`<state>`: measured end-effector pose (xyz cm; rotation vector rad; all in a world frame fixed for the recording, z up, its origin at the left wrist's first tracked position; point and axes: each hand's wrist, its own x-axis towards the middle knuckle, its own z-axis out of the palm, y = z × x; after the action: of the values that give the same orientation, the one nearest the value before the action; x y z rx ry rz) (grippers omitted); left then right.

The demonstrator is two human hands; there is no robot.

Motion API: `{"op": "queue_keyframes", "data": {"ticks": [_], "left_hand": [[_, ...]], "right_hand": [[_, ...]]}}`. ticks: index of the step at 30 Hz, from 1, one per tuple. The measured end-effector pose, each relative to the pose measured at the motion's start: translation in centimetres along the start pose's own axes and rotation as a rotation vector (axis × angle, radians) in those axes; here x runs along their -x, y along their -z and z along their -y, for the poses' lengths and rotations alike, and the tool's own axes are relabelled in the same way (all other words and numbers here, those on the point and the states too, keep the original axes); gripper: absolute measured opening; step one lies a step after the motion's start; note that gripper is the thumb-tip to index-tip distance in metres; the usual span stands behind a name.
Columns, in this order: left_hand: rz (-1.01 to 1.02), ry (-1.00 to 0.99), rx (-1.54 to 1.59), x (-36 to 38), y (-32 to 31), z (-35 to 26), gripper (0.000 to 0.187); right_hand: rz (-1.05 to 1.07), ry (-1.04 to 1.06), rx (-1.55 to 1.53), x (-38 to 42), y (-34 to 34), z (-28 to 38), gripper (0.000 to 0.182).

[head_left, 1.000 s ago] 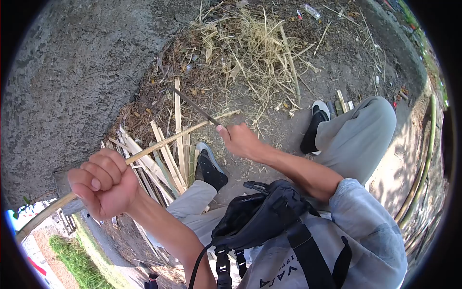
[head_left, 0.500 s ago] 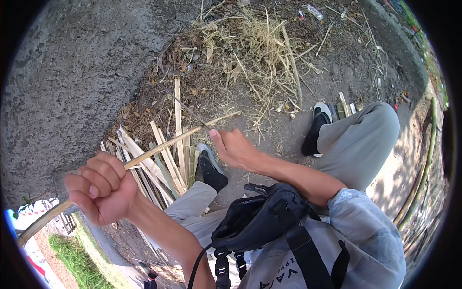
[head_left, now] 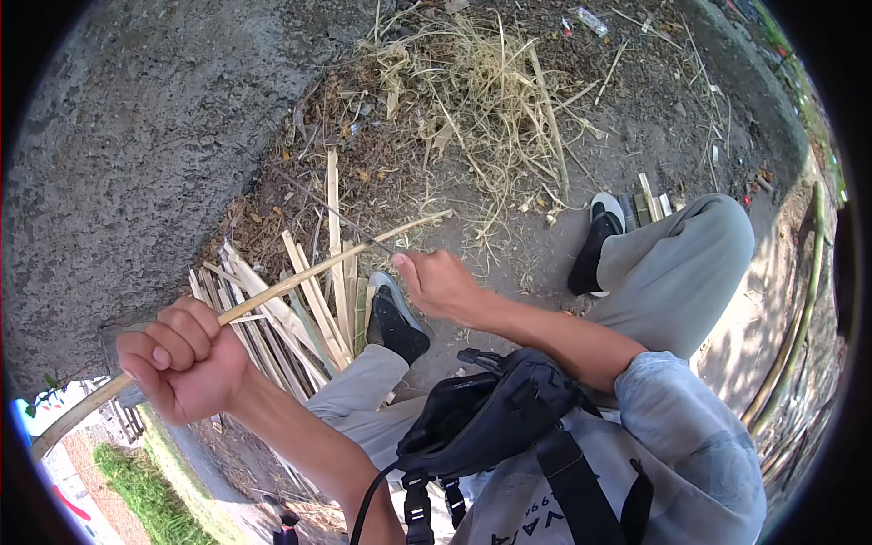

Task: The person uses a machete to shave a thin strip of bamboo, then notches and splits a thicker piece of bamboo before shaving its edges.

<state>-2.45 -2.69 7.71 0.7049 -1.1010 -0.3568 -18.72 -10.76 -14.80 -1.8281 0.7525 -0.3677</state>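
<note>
My left hand (head_left: 186, 359) is wrapped in a fist around a long, thin bamboo strip (head_left: 295, 280). The strip slants from the lower left edge up to its far tip near the middle of the view. My right hand (head_left: 440, 283) is closed, thumb on top, on a knife whose handle is hidden in the fist. Its thin dark blade (head_left: 341, 215) points up and left, crossing the strip at a spot between my hands. Whether the edge bites into the bamboo cannot be made out.
Several split bamboo pieces (head_left: 304, 318) lie beside my left shoe (head_left: 397, 318). A heap of pale shavings (head_left: 490, 100) covers the ground ahead. A rough concrete slab (head_left: 163, 145) rises on the left. A black bag (head_left: 495, 409) hangs at my front; long poles (head_left: 799, 336) lie at right.
My left hand and the bamboo strip have shifted slightly left. The knife blade has also slid a little left and its angle is flatter; my right hand has barely moved.
</note>
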Motion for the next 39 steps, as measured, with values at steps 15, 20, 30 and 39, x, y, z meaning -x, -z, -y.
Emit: {"op": "queue_keyframes", "data": {"ticks": [15, 20, 30, 39], "left_hand": [[-0.089, 0.074, 0.002, 0.2, 1.3, -0.8, 0.034], [-0.017, 0.088, 0.054, -0.1, 0.5, -0.6, 0.034], [-0.365, -0.008, -0.175, -0.9, -0.5, 0.4, 0.037], [-0.686, -0.17, -0.705, -1.4, -6.2, 3.2, 0.038]], "right_hand": [[-0.138, 0.169, -0.016, 1.2, -2.4, -1.4, 0.046], [-0.002, -0.404, 0.352, 2.5, -6.1, -21.0, 0.046], [-0.041, -0.124, -0.061, 1.1, -1.1, -0.5, 0.051], [-0.163, 0.36, -0.137, 2.4, 1.1, 5.5, 0.037]]}}
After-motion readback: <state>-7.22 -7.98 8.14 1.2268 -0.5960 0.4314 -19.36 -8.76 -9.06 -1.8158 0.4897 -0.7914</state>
